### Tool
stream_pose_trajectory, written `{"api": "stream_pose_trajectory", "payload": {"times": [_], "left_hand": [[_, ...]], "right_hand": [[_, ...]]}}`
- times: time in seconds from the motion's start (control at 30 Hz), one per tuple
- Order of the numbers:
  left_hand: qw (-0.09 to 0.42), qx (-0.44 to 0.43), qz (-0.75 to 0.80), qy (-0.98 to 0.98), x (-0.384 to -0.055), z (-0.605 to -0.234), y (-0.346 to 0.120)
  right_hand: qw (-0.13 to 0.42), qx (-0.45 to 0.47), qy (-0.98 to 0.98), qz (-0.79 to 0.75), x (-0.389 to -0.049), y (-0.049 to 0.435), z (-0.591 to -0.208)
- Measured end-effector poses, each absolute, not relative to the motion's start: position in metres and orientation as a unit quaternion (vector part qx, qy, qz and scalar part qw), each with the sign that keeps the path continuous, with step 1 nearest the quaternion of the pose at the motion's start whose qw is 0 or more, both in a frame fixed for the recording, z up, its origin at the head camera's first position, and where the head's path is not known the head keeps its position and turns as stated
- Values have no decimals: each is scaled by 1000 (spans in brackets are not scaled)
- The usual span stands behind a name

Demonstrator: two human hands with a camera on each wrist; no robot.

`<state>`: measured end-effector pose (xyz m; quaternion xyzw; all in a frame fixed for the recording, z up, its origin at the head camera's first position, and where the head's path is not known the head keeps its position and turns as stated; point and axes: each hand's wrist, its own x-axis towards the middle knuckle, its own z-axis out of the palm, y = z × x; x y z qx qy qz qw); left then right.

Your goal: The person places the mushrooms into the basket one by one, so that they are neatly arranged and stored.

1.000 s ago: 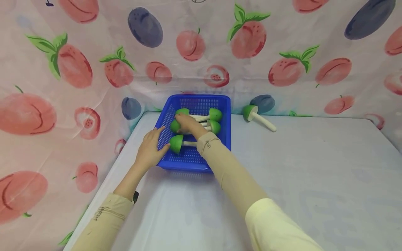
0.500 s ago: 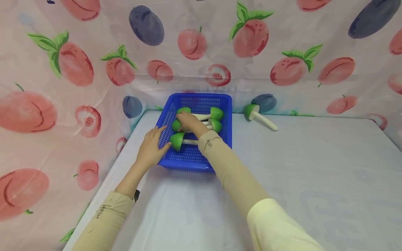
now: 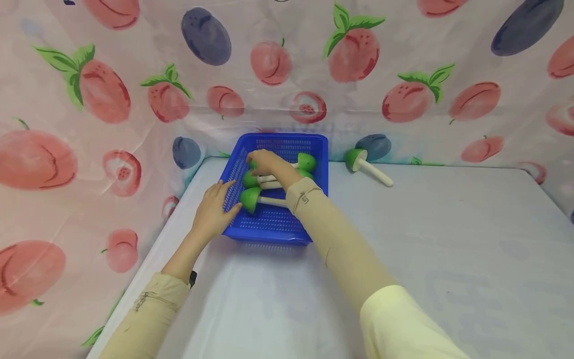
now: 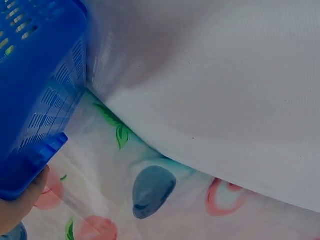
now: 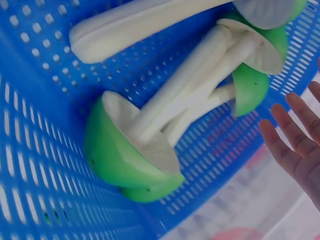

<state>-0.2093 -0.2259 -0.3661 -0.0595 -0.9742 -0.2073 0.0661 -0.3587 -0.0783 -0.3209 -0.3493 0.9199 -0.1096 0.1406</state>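
Several toy mushrooms with green caps and white stems lie in a blue perforated basket. My left hand rests at the basket's left rim, fingers fairly straight and spread, thumb towards the inside; one digit shows against the rim in the left wrist view. Over the back left of the basket is my right hand, mostly hiding one mushroom cap. The right wrist view shows this hand's fingers extended, apart from the nearest cap. Nearer the front lies another mushroom, its stem pointing right.
One more mushroom lies outside the basket on the white tabletop, by the back wall. A fruit-patterned cloth hangs behind and to the left of the table.
My right hand has shifted slightly back and up, from the middle left cap to the back left one, letting the middle mushroom show more. My left hand has stayed at the rim.
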Motion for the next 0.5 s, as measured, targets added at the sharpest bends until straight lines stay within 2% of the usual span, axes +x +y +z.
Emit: {"api": "stream_pose_trajectory", "payload": {"times": [0.5], "left_hand": [[64,-49,-205,-975,-209,-367,-225]], "right_hand": [[114,-390,909,-90,-332,-56,-285]]}}
